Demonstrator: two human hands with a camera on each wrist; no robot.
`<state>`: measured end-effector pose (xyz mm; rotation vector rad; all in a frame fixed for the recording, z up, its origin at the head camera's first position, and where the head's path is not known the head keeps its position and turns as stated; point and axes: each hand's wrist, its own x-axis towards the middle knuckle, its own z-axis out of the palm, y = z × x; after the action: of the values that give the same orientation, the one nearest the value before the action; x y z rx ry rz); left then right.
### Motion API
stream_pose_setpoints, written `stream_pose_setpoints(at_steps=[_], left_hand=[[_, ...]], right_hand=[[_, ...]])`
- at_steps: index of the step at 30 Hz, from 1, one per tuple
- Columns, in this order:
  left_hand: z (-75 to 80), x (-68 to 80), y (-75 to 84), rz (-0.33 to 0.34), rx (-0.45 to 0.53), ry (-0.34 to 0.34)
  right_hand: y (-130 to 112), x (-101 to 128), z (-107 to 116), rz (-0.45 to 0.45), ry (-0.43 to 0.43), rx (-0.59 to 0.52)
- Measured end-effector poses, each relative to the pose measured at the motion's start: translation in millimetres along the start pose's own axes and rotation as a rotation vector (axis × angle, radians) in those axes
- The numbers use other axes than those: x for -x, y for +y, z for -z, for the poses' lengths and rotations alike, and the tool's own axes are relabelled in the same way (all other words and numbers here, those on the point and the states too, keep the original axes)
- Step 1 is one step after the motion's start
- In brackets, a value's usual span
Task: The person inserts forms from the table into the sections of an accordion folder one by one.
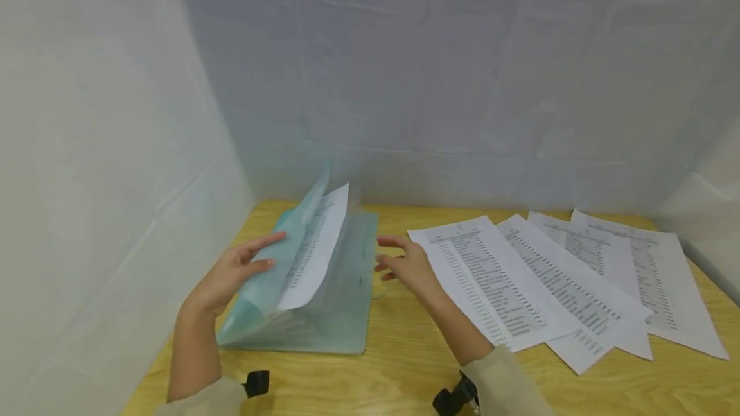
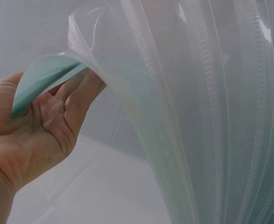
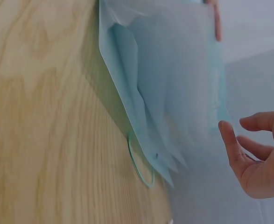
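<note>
Left hand (image 1: 231, 271) lifts folder (image 1: 324, 300) flap — sheets (image 1: 555, 281) beside.

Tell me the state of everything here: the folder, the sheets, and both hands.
Folder: lying on the table, front cover and pockets lifted open.
Sheet in folder: sticking partway out of a pocket.
Loose sheets: four, flat, fanned and overlapping.
Left hand: holding the cover up.
Right hand: open, hovering beside the folder.
</note>
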<state>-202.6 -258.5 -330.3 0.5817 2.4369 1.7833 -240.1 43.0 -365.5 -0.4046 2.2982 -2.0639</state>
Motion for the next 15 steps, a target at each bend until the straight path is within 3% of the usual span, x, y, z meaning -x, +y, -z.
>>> stream_pose_setpoints(at_steps=[15], left_hand=[[1.4,-0.5,0.6,0.012,-0.033,-0.003]], right_hand=[[10,10,96,-0.030,0.070,0.075]])
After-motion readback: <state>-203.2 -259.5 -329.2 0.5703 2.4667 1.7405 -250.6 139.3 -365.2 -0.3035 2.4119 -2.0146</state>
